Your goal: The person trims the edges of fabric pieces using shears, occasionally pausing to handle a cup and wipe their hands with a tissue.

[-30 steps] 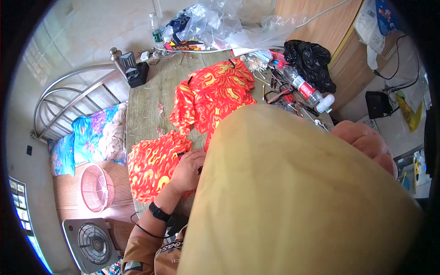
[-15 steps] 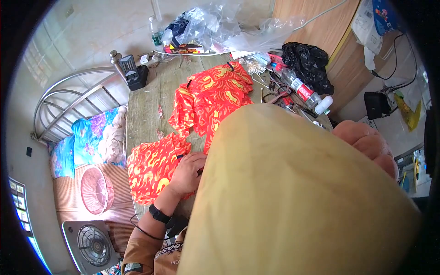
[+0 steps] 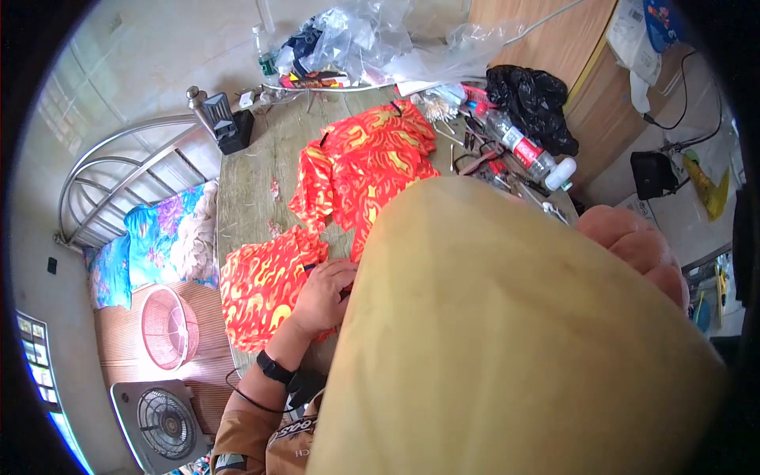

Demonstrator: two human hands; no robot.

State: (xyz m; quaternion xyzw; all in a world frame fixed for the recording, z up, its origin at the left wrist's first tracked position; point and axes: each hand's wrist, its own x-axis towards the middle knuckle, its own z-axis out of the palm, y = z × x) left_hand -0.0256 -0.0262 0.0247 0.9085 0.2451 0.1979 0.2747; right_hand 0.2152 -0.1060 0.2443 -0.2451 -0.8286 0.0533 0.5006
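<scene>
Fingers bent and close together, my left hand grips the right edge of a bunched red cloth with yellow flame patterns. A small dark item shows by its fingers, too hidden to identify. Just above lies a second red flame-patterned cloth with short black strips. A large yellowish-tan surface, very near the camera, covers the centre and lower right. Past its right edge, my right hand shows only as curled fingers pressed together; whatever they hold is hidden.
A wooden table bears a black box, clear plastic bags, a black bag, a red-labelled bottle, scissors and cotton swabs. Left of it are a pink basket and a fan.
The view has shifted slightly, so the table items appear a little higher. Neither hand has visibly changed its hold.
</scene>
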